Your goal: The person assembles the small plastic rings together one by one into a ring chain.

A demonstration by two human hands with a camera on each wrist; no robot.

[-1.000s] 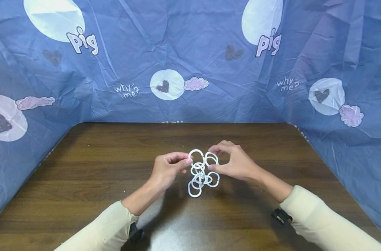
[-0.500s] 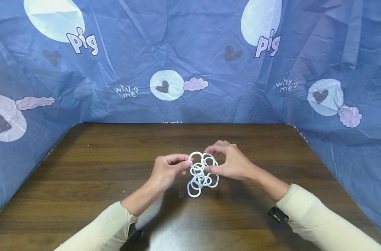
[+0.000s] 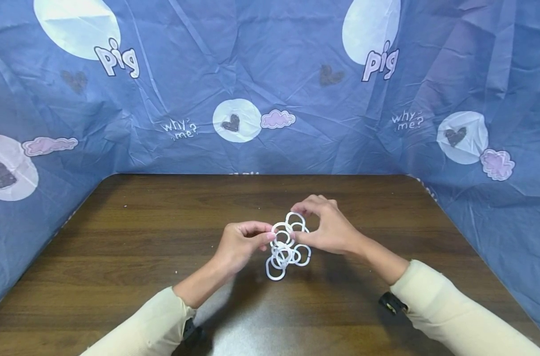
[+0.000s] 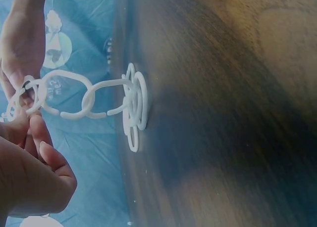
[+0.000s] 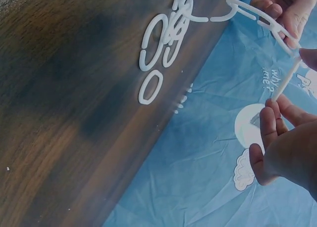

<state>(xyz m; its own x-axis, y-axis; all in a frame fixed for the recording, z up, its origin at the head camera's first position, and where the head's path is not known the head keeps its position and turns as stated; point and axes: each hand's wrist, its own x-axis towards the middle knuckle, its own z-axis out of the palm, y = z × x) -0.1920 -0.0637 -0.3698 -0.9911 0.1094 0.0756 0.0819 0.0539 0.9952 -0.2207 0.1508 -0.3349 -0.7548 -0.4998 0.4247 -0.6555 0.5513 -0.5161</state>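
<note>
My left hand [image 3: 236,247] pinches a white plastic C-shaped ring [image 3: 281,224] between thumb and fingers. More linked white rings [image 4: 69,73] hang from it as a short chain, down to a small heap of rings [image 4: 143,101] on the table. Close by on the right, my right hand [image 3: 330,227] pinches another white ring [image 5: 286,80] between thumb and fingertips. In the head view this ring overlaps the left hand's ring; whether they are hooked together I cannot tell. An oval ring [image 5: 160,78] lies at the heap's edge, with its other links partly hidden.
The brown wooden table [image 3: 141,237] spreads out on both sides of the hands. Behind it and at both sides hangs a blue printed cloth [image 3: 172,89]. Small white specks [image 3: 176,272] dot the tabletop.
My right hand has shifted slightly left, bringing its ring from beside the left hand's ring to overlapping it. My left hand has moved a little right and lower in the head view.
</note>
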